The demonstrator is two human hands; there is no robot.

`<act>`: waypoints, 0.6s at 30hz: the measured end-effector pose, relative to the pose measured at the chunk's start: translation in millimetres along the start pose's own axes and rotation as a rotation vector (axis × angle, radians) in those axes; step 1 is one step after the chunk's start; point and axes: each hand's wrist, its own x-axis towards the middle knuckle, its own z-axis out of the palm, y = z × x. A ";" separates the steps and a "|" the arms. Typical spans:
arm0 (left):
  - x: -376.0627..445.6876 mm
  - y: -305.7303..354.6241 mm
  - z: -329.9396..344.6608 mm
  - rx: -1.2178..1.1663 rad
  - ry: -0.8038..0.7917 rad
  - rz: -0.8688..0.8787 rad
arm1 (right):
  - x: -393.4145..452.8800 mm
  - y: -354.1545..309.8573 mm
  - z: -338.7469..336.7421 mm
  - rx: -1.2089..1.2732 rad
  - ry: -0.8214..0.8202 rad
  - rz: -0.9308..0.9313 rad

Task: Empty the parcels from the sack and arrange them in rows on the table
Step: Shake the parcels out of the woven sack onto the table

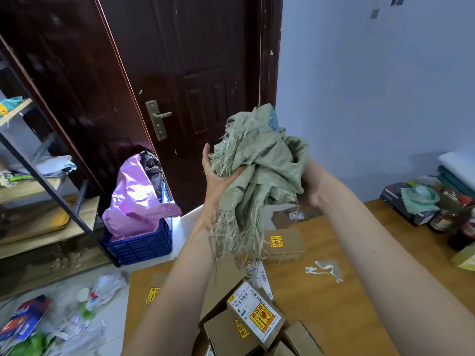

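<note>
The green woven sack [262,165] is crumpled into a bundle and held up in front of the door, frayed strands hanging down. My left hand [214,176] cups its left side with the thumb up. My right hand [309,191] grips its right side, mostly hidden by the fabric. Below, on the wooden table [334,304], several brown cardboard parcels lie in a loose heap: one with a white label and yellow sticker [257,314] near the front, another with a yellow sticker [284,244] further back, and one [295,217] at the table's far edge.
A dark door [180,73] stands behind. A blue crate [140,245] with a pink bag sits on the floor by shelving [38,181] at the left. Litter covers the floor at lower left. Bottles and a box [408,201] crowd the table's right end.
</note>
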 end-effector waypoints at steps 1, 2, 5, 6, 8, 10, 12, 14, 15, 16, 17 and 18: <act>1.3 -2.5 -0.3 -0.049 -0.001 -0.004 | -2.6 -2.1 1.2 -0.052 0.017 0.022; 4.1 -5.4 0.3 -0.081 0.012 0.022 | -1.5 -1.8 1.9 -0.101 0.061 0.034; 11.6 -7.1 -0.8 -0.026 0.087 0.095 | 4.5 2.0 0.5 -0.326 0.229 -0.001; 10.9 -4.8 -2.2 0.000 0.113 0.111 | 5.0 3.2 -2.4 -0.366 0.293 -0.018; 11.1 -7.3 -3.4 0.029 0.174 0.155 | 11.8 3.0 -12.4 -0.324 0.320 -0.094; 6.3 -6.5 0.8 0.065 0.228 0.219 | 7.4 3.8 -3.3 -0.348 0.233 -0.207; 4.0 -7.6 9.6 0.071 0.268 0.246 | 7.5 13.1 -1.0 -0.662 0.030 -0.258; 5.0 -11.4 15.8 0.074 0.263 0.258 | 8.5 30.0 -0.7 -0.894 -0.043 -0.292; 5.7 -13.2 18.6 0.084 0.236 0.264 | 15.9 37.3 -4.8 -0.899 0.016 -0.336; 6.0 -15.1 21.5 0.086 0.216 0.260 | 21.3 42.2 -8.5 -0.851 0.069 -0.387; 6.3 -17.1 25.2 0.080 0.207 0.245 | 25.7 44.8 -13.1 -0.798 0.091 -0.409; 6.9 -19.0 28.6 0.073 0.198 0.226 | 28.6 46.3 -18.1 -0.763 0.104 -0.421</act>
